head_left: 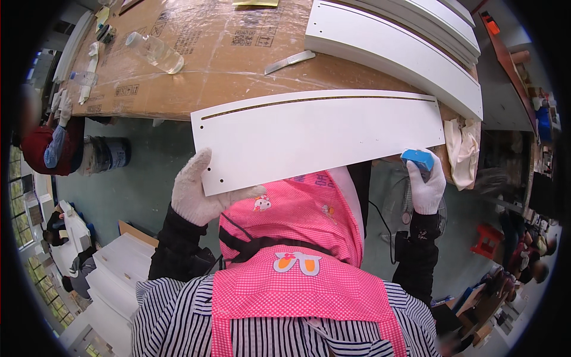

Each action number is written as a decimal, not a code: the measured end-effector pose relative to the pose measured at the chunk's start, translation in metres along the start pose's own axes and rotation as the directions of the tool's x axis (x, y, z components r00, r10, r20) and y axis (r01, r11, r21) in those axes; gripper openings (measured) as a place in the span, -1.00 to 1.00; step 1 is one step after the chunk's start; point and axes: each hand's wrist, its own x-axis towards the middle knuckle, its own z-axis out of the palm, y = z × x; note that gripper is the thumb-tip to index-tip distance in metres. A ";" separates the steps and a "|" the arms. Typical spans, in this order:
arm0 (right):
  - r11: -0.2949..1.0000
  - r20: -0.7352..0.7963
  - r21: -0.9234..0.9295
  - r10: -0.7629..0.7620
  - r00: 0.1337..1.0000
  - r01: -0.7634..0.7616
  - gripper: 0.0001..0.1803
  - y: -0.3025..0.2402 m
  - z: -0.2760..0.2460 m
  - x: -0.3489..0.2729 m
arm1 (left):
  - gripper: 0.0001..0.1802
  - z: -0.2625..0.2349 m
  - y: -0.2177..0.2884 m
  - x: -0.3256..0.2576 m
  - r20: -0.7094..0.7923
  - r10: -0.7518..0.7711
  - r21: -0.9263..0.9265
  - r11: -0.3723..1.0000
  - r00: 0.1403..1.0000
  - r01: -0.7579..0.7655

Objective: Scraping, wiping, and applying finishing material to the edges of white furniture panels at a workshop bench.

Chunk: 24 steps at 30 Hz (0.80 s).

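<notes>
A long white panel (309, 134) with a narrow slot along its far edge and a few small dark holes lies partly on the table, its near edge overhanging toward me. My left hand (202, 190), in a white glove, grips the panel's near left corner, thumb on the left edge and fingers underneath. My right hand (427, 184), gloved too, is closed round a small blue block (419, 159), close to the panel's near right corner. Whether the block touches the panel I cannot tell.
On the cardboard-covered table (238, 71) are a clear bottle (156, 53) and a flat blade-like tool (289, 62). White panels (392, 53) are stacked at the far right. A cream cloth (462, 153) hangs over the right edge. A co-worker (50, 146) is at the left.
</notes>
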 end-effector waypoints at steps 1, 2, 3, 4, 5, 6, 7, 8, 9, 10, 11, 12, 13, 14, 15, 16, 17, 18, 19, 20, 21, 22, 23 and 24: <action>1.000 -0.053 -0.010 -0.017 0.998 0.017 -0.66 0.011 -0.008 0.003 | -0.32 -0.005 0.001 0.001 -0.023 -0.038 -0.120 0.992 0.999 0.035; 0.999 -0.137 -0.039 0.010 0.991 -0.015 -0.67 0.021 -0.012 0.005 | -0.33 -0.011 0.000 0.002 -0.054 -0.038 -0.087 0.996 0.998 0.033; 0.999 -0.208 0.050 0.020 0.978 -0.010 -0.68 0.028 -0.014 0.006 | -0.34 -0.017 0.000 0.003 -0.084 -0.034 -0.045 0.999 0.996 0.030; 0.983 -0.182 0.184 0.061 0.981 -0.027 -0.67 0.033 -0.015 0.006 | -0.35 -0.024 0.000 0.004 -0.099 -0.024 0.012 1.000 0.995 0.025; 0.944 -0.149 0.322 0.123 0.981 -0.070 -0.67 0.036 -0.013 0.004 | -0.36 -0.032 -0.001 0.006 -0.120 -0.029 0.011 0.999 0.992 0.030; 0.879 -0.155 0.455 0.238 0.959 -0.144 -0.66 0.036 -0.011 0.002 | -0.37 -0.041 -0.001 0.007 -0.126 -0.024 0.030 0.999 0.992 0.028; 0.763 -0.046 0.630 0.224 0.974 -0.146 -0.67 0.034 -0.006 -0.002 | -0.38 -0.050 0.001 0.009 -0.092 -0.023 0.049 0.998 0.995 0.028; 0.672 0.059 0.717 0.206 0.977 -0.185 -0.65 0.029 -0.001 -0.005 | -0.38 -0.059 0.002 0.009 -0.123 -0.016 0.040 0.999 0.992 0.021; 0.626 0.186 0.745 0.139 0.973 -0.231 -0.61 0.023 0.003 -0.009 | -0.38 -0.068 0.005 0.009 -0.116 -0.019 0.029 0.999 0.993 0.022; 0.612 0.284 0.736 0.108 0.953 -0.289 -0.56 0.016 0.010 -0.013 | -0.38 -0.077 0.007 0.010 -0.102 -0.024 0.030 0.999 0.994 0.028; 0.664 0.433 0.653 0.066 0.899 -0.364 -0.56 0.009 0.014 -0.015 | -0.37 -0.085 0.011 0.009 -0.121 -0.035 0.014 0.999 0.992 0.037; 0.685 0.575 0.568 0.064 0.815 -0.455 -0.61 0.000 0.017 -0.020 | -0.35 -0.093 0.013 0.008 -0.102 -0.033 -0.006 0.999 0.994 0.033; 0.742 0.705 0.447 0.052 0.708 -0.500 -0.63 -0.008 0.023 -0.020 | -0.35 -0.099 0.015 0.007 -0.115 -0.026 0.012 1.000 0.993 0.028; 0.738 0.818 0.346 0.065 0.571 -0.579 -0.60 -0.015 0.026 -0.019 | -0.34 -0.105 0.017 0.006 -0.102 -0.019 0.024 0.999 0.995 0.021; 0.775 0.849 0.321 0.019 0.528 -0.545 -0.59 -0.020 0.036 -0.021 | -0.34 -0.111 0.018 0.005 -0.110 0.002 0.041 0.999 0.994 0.003; 0.810 0.874 0.310 -0.037 0.484 -0.498 -0.58 -0.025 0.044 -0.022 | -0.34 -0.116 0.018 0.005 -0.101 0.017 0.046 0.999 0.995 -0.012; 0.807 0.889 0.311 -0.061 0.453 -0.502 -0.58 -0.028 0.052 -0.022 | -0.33 -0.120 0.018 0.007 -0.082 0.026 0.062 0.998 0.996 -0.021; 0.815 0.903 0.299 -0.074 0.424 -0.497 -0.59 -0.030 0.060 -0.023 | -0.34 -0.124 0.017 0.009 -0.100 0.018 0.036 0.999 0.995 -0.015; 0.803 0.898 0.333 -0.110 0.426 -0.494 -0.58 -0.031 0.068 -0.023 | -0.34 -0.128 0.017 0.011 -0.113 0.008 0.023 1.000 0.994 -0.005; 0.769 0.880 0.396 -0.163 0.446 -0.502 -0.52 -0.033 0.075 -0.023 | -0.34 -0.131 0.016 0.013 -0.126 -0.002 0.011 1.000 0.992 0.003; 0.745 0.883 0.398 -0.153 0.443 -0.536 -0.49 -0.034 0.080 -0.023 | -0.35 -0.134 0.015 0.016 -0.140 -0.009 0.017 1.000 0.990 0.011; 0.724 0.887 0.399 -0.149 0.437 -0.563 -0.45 -0.035 0.085 -0.022 | -0.36 -0.137 0.015 0.018 -0.153 -0.015 0.023 1.000 0.988 0.019; 0.714 0.897 0.375 -0.117 0.427 -0.591 -0.43 -0.036 0.088 -0.020 | -0.36 -0.139 0.014 0.020 -0.143 -0.025 0.017 0.999 0.989 0.028; 0.707 0.906 0.351 -0.093 0.412 -0.614 -0.40 -0.037 0.089 -0.019 | -0.38 -0.141 0.013 0.022 -0.179 -0.006 0.046 0.999 0.984 0.015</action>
